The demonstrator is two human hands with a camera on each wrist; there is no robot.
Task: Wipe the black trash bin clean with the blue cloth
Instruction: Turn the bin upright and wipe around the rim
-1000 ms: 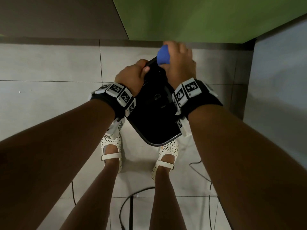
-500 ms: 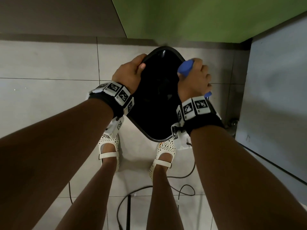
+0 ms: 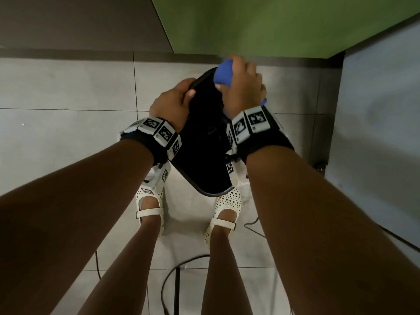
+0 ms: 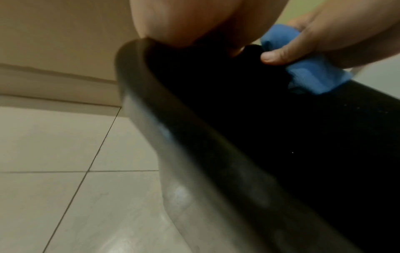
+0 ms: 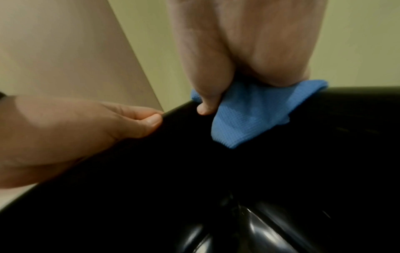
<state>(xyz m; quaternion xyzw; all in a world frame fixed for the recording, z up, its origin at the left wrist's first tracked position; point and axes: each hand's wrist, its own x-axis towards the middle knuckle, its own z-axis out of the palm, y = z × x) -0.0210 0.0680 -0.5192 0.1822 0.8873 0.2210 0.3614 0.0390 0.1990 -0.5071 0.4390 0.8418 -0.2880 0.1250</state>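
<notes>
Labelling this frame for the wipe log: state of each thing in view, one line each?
black trash bin: lifted off the floor, tilted, open mouth facing the person.
blue cloth: bunched, draped over the bin's far rim, pressed on it.
left hand: grips the bin's rim, thumb inside.
right hand: pinches the cloth against the rim.
cables: lying loose on the tiled floor.

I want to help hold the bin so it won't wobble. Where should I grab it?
Probably the bin's near rim, from above. The rolled lip lets fingers hook over, as the left hand does. The right hand rubs the cloth along the far rim.
</notes>
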